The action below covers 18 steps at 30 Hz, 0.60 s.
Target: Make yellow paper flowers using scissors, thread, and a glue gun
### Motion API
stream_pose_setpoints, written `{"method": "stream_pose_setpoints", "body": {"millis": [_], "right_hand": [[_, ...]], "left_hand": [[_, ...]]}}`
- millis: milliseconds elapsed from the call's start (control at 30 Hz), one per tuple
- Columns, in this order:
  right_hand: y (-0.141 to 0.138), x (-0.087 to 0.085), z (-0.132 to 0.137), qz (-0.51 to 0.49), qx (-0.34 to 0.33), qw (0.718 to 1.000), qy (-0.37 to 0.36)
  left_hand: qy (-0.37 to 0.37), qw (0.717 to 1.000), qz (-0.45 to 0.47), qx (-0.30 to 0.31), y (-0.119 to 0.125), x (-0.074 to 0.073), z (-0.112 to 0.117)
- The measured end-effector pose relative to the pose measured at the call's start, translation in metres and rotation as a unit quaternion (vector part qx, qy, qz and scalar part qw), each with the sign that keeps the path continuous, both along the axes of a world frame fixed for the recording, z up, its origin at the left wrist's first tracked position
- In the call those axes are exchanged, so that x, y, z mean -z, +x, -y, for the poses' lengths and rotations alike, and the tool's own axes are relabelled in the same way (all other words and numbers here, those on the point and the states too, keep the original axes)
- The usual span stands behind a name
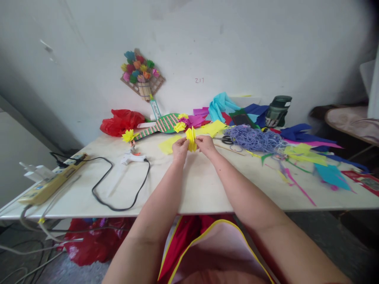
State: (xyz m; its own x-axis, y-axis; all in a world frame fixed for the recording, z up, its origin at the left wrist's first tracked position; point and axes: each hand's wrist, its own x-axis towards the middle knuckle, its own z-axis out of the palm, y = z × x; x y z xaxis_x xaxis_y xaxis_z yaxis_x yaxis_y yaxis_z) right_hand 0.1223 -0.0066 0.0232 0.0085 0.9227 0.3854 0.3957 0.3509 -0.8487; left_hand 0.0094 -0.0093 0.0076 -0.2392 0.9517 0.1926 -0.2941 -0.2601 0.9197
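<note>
Between my two hands, just above the table, is a yellow paper flower [192, 139] made of several folded layers. My left hand [180, 149] pinches its left side, and my right hand [206, 144] pinches the right side with bent fingers. Behind them lies a green, pink-striped lute-shaped craft [167, 124] with yellow paper flowers [179, 126] at its wide end and another yellow flower [128, 135] at the narrow end. Yellow paper sheets [167, 145] rest under and behind my hands. Black-handled scissors [227, 140] lie right of my right hand.
A white glue gun [133, 158] with a black cord sits left, near a power strip [53, 179]. To the right are a purple string tangle [254, 138], coloured paper scraps [331, 175] and a dark bottle [277, 111]. A red bag [121, 121] stands at back left.
</note>
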Motion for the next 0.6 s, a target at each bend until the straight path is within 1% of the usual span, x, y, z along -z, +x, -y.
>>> {"method": "stream_pose_setpoints", "body": {"millis": [100, 200, 333, 467, 600], "right_hand": [[-0.001, -0.002, 0.002, -0.044, -0.013, 0.999, -0.022], [-0.001, -0.003, 0.002, -0.063, -0.017, 0.997, -0.032], [-0.001, 0.0, -0.001, -0.046, -0.008, 0.999, -0.013], [0.0, 0.006, -0.008, -0.013, 0.018, 1.0, 0.009], [0.0, 0.009, -0.009, -0.017, 0.036, 0.999, 0.003]], "left_hand": [[0.003, 1.0, -0.011, -0.007, -0.001, 0.003, -0.004], [0.006, 0.999, -0.029, -0.016, -0.002, 0.006, -0.008], [0.011, 0.998, -0.053, -0.024, -0.003, 0.009, -0.01], [0.025, 0.997, -0.061, -0.026, -0.003, 0.009, -0.01], [0.026, 0.997, -0.064, -0.026, -0.002, 0.008, -0.007]]}}
